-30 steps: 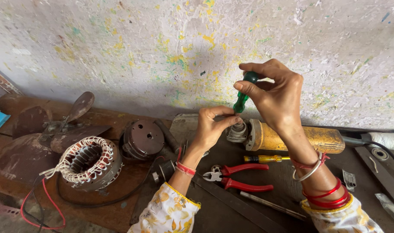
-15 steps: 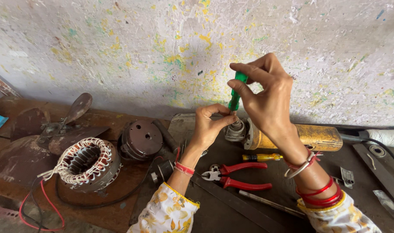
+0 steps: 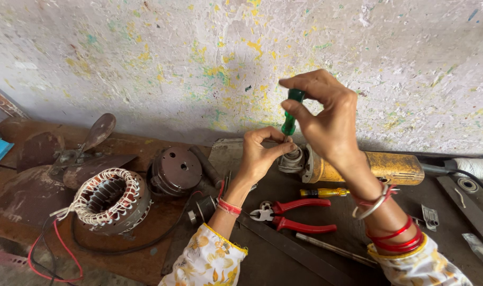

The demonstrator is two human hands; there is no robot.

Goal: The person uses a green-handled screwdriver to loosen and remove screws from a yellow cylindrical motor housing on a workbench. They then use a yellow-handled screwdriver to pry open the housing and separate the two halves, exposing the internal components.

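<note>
A: Biggest item?
B: Yellow angle grinder, lying just behind and below both sets of fingers.
A: Hands?
B: Right hand above, fingers closed on the green-handled screwdriver, held upright, tip down at the grinder's head. Left hand below it, fingertips pinched narrow around the shaft's lower end.
A: Nearby?
B: Red-handled pliers under the left wrist; wound stator well left.

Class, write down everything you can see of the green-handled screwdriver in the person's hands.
The green-handled screwdriver has a glossy, plastic-looking handle. It stands nearly upright, tip down, above the grey head of the yellow angle grinder. The right hand pinches its top with its fingertips; the left hand closes around its lower end, hiding the shaft and tip.
</note>
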